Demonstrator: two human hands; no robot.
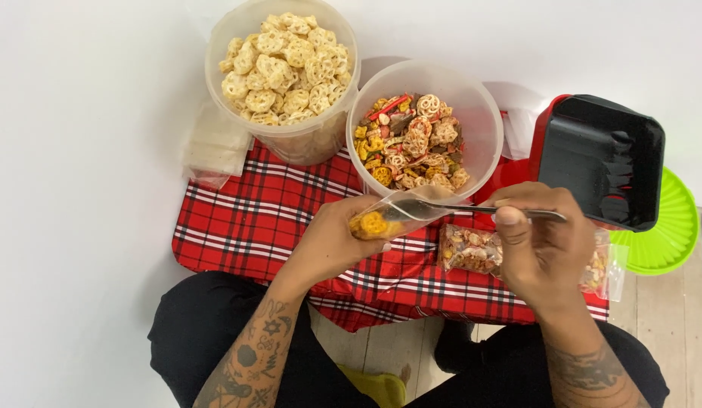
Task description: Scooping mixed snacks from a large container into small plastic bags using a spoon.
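Left hand [332, 242] fingers clamp a clear bag [392, 213]; right hand [543, 242] fingers pinch a spoon [472, 209] tipped into it, below the snack-mix tub [425, 128].

Single head-worn view, looking steeply down, close over lap and red plaid cloth [275, 219].
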